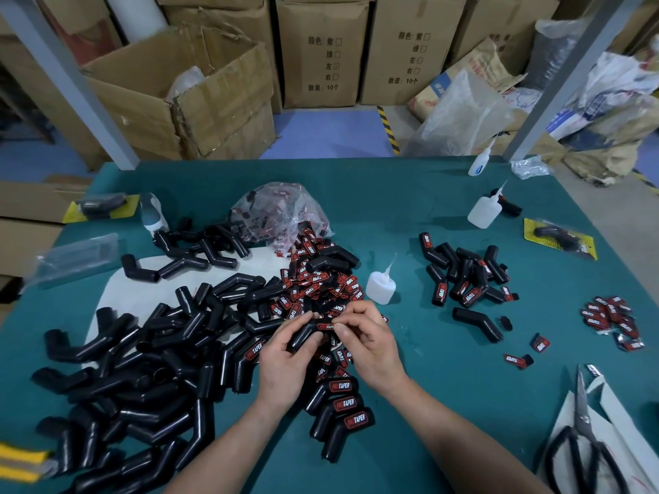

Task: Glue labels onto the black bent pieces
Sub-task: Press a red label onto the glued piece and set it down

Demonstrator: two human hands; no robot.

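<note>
My left hand grips a black bent piece over the green table. My right hand pinches a red-and-black label against the upper end of that piece. Behind my hands lies a heap of loose labels. A small white glue bottle stands just right of the heap. A big pile of bare black bent pieces spreads to the left. Three labelled pieces lie under my wrists.
A second group of labelled pieces lies to the right, with more labels near the right edge. Two further glue bottles stand at the back right. Scissors lie at the front right. A clear bag of labels sits behind the heap.
</note>
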